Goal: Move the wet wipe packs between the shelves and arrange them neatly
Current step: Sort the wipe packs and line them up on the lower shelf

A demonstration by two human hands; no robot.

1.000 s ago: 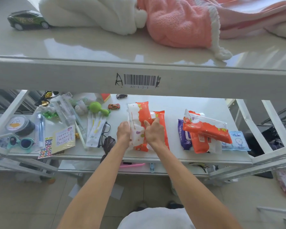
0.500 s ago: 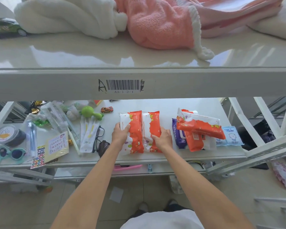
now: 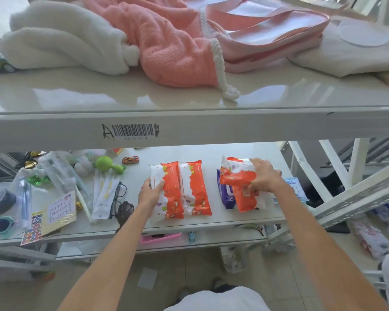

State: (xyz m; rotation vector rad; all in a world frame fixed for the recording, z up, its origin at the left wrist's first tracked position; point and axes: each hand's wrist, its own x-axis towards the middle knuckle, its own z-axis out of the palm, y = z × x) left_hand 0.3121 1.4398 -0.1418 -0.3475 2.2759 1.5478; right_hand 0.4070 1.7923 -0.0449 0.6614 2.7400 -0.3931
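Two orange-and-white wet wipe packs (image 3: pixel 191 189) lie side by side, lengthwise, on the middle shelf (image 3: pixel 245 222). My left hand (image 3: pixel 149 193) grips the left edge of the left pack (image 3: pixel 164 191). To the right sits a loose pile: an orange-and-white pack (image 3: pixel 236 173) lies across the top, over another orange pack (image 3: pixel 247 199) and a purple pack (image 3: pixel 226 196). My right hand (image 3: pixel 264 176) is closed on the top pack of that pile. A small pale blue pack (image 3: pixel 295 189) lies flat just right of the pile.
The shelf's left half holds glasses (image 3: pixel 119 196), a green toy (image 3: pixel 107 164), a toy car (image 3: pixel 130 160), stickers, sunglasses (image 3: pixel 0 224) and plastic sleeves. White (image 3: pixel 61 46) and pink towels (image 3: pixel 171 55) and a pink bag lie on the top shelf. White frame bars (image 3: pixel 355 196) slant at the right.
My right hand left the paired packs and moved right onto the top pack of the pile. The two packs now lie flat side by side. My left hand stays on the left pack.
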